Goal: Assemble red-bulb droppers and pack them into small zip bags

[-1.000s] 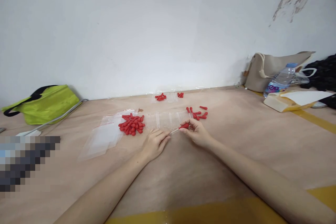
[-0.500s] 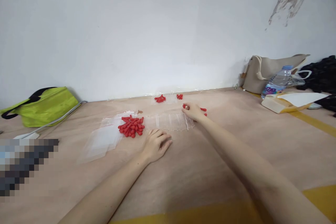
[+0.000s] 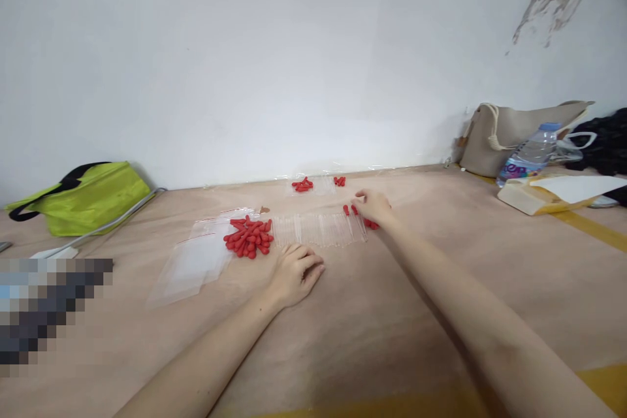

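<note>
My left hand (image 3: 297,274) rests on the table, fingers loosely bent and thumb apart, holding nothing. It lies just below a row of thin clear tubes (image 3: 313,230). At the right end of that row, two tubes carry red rubber bulbs (image 3: 346,209) on their far ends. Right beside these bulbs is my right hand (image 3: 375,207), thumb and index finger apart, with nothing visible between them. More red bulbs (image 3: 372,225) lie partly hidden under it. A heap of red rubber bulbs (image 3: 248,237) sits left of the tubes.
Clear zip bags (image 3: 191,261) lie left of the heap. Bags with red bulbs (image 3: 302,185) lie near the wall. A green pouch (image 3: 88,199) stands at left. At right are a grey bag (image 3: 519,130), a water bottle (image 3: 529,153) and a tissue pack (image 3: 526,197).
My right hand has let go of a red bulb and shifted slightly right. Two bulb-topped tubes now show beside it. My left hand stays in place; the view has shifted slightly.
</note>
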The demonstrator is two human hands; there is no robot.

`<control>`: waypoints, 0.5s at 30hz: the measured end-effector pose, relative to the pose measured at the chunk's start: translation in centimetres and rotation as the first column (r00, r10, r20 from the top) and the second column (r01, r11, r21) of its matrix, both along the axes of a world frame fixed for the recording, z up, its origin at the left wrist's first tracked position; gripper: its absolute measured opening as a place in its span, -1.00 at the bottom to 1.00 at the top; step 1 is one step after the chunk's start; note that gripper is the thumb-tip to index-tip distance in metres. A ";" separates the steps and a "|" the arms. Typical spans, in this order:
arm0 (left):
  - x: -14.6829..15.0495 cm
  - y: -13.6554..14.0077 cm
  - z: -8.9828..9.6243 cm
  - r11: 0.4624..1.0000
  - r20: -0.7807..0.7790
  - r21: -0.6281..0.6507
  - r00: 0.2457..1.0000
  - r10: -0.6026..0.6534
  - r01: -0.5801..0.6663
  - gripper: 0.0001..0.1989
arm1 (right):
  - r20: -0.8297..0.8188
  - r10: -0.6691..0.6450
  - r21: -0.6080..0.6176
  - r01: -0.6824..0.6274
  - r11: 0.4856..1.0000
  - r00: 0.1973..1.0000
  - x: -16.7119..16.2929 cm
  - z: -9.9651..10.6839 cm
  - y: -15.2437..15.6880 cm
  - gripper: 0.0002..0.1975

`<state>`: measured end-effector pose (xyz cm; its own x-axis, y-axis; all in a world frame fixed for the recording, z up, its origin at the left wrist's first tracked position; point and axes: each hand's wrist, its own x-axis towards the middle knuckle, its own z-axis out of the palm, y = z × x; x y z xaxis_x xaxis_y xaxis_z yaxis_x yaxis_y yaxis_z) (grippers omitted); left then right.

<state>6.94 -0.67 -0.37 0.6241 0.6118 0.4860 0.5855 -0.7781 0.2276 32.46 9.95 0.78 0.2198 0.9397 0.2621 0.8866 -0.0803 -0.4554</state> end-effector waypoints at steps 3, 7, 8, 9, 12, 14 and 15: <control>0.1 -0.1 -0.1 1.000 0.004 -0.003 1.000 0.001 -0.001 -0.82 | -0.003 -0.149 -0.015 0.149 0.989 0.989 2.9 -0.1 0.3 -0.66; 0.2 -0.2 -0.1 0.999 0.025 0.003 0.999 0.033 -0.033 -0.84 | -0.009 -0.213 -0.086 0.212 0.974 0.977 5.5 -0.8 0.4 -0.69; 0.2 -0.2 0.0 0.998 0.036 0.009 0.998 0.058 -0.058 -0.85 | -0.015 -0.210 -0.101 0.207 0.973 0.978 5.8 -1.0 0.4 -0.72; 0.2 -0.1 0.0 0.996 0.049 0.015 0.995 0.092 -0.093 -0.86 | -0.022 -0.204 -0.112 0.200 0.973 0.979 6.0 -1.1 0.3 -0.76; -0.3 0.5 0.5 0.968 0.094 0.029 0.964 0.247 -0.251 -0.88 | -0.042 -0.190 -0.112 0.184 0.977 0.981 6.0 -1.1 0.1 -0.84; -0.8 1.4 0.9 0.931 0.110 0.025 0.926 0.360 -0.365 -0.90 | -0.056 -0.184 -0.077 0.179 0.981 0.981 5.5 -0.7 -0.3 -0.83; -1.1 2.0 1.1 0.910 0.103 0.016 0.906 0.412 -0.415 -0.91 | -0.062 -0.181 -0.051 0.178 0.983 0.981 5.1 -0.5 -0.6 -0.80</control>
<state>5.87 1.34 0.77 0.2688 0.7855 0.5574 0.8334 -0.4798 0.2743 37.52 9.33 0.24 0.4016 0.8938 0.1999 0.8240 -0.2574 -0.5047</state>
